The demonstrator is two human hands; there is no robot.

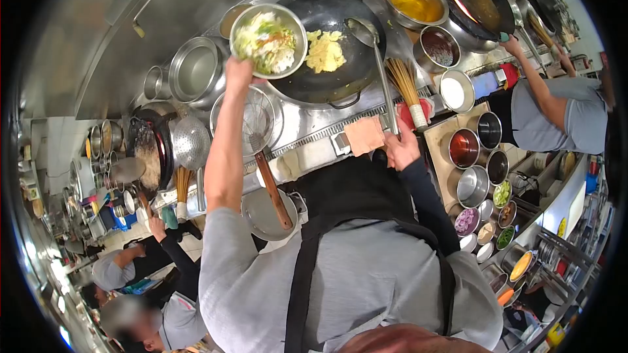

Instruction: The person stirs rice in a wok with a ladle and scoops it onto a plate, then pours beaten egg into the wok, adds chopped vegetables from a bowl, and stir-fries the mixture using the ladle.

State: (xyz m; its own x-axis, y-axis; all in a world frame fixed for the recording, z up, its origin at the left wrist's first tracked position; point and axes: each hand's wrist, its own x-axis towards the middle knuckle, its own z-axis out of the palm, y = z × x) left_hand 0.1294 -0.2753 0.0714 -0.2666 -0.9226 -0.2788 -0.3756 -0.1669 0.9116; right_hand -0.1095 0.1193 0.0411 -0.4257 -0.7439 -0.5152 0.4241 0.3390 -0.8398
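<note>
My left hand (241,73) grips the rim of a metal bowl (302,40), which hangs tilted over the left edge of a black wok (294,88). Inside the bowl lies a mix of chopped green and pale food (265,40) with an orange-brown patch on top. Scrambled egg (325,52) sits in the middle of the wok. My right hand (401,149) is closed around the handle end of a long metal ladle (379,72), its thumb and a finger partly stretched out. The ladle's bowl rests at the wok's right side.
A wire strainer (261,150) with a wooden handle lies left of the wok. Beside the ladle stands a bamboo brush (404,85) near a folded cloth (365,135). Ingredient pots (472,186) fill the right. Co-workers stand both sides; a flaming wok (484,13) is at upper right.
</note>
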